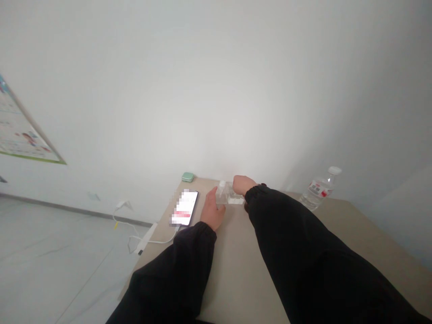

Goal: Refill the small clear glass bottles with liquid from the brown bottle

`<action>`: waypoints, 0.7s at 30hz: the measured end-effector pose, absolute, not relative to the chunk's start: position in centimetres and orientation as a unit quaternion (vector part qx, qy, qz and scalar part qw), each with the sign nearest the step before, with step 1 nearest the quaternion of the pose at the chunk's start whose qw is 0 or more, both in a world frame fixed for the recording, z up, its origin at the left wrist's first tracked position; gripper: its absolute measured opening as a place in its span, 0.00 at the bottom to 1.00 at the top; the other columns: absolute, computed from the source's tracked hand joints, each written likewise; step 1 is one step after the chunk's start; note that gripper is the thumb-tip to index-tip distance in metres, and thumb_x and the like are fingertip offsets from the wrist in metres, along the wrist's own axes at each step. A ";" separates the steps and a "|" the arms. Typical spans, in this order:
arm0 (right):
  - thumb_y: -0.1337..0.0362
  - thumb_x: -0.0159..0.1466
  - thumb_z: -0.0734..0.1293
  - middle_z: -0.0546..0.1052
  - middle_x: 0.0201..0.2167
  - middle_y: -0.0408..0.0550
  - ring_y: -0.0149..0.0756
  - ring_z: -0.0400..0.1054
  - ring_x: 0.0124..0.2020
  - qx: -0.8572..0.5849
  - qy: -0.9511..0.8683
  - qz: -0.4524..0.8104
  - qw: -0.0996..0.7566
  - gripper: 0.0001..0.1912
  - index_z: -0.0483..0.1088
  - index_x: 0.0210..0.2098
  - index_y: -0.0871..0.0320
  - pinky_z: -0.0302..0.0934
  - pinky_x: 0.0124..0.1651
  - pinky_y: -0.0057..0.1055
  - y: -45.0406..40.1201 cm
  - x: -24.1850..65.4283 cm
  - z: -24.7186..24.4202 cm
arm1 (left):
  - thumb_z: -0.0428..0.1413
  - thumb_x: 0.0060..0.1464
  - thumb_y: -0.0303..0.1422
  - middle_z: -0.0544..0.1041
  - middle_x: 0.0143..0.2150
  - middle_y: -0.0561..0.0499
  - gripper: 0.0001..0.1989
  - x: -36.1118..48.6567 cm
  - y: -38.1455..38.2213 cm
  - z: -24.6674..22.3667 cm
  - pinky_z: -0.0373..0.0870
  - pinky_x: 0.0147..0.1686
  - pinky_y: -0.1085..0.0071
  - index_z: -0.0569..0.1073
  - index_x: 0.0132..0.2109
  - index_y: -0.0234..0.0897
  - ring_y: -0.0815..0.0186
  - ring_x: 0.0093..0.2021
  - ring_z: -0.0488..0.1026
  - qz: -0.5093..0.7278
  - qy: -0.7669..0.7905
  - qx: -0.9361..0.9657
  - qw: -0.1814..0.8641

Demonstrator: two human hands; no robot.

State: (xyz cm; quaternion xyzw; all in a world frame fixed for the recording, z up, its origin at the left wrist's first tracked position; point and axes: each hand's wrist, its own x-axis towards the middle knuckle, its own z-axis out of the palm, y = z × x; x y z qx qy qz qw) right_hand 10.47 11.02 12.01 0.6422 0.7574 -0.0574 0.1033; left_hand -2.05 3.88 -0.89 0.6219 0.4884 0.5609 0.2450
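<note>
A clear plastic container (222, 196) lies on the table near the wall, with a small white piece (222, 184) at its left part. My left hand (212, 211) grips the container's left end, thumb at the near side and fingers along the far side. Over its right part, my right hand (243, 184) is closed with the fingers curled down. Whatever those fingers hold is hidden behind the hand.
Left of my left hand lies a lit phone (184, 208) with a white cable (162, 242) running off the table's left edge. A small green case (187, 177) sits at the back left corner. A water bottle (319, 190) stands right of my right forearm, and a white wall (216, 90) rises behind.
</note>
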 end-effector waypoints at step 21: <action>0.67 0.66 0.58 0.81 0.37 0.49 0.38 0.73 0.38 0.628 0.748 -0.025 -0.214 0.17 0.72 0.50 0.55 0.61 0.39 0.30 4.0 16.4 14.1 | 0.53 0.51 0.24 0.58 0.65 0.38 0.31 -2.0 3.4 -0.2 0.54 0.66 0.53 0.63 0.63 0.38 0.52 0.67 0.57 0.463 0.559 0.651 0.221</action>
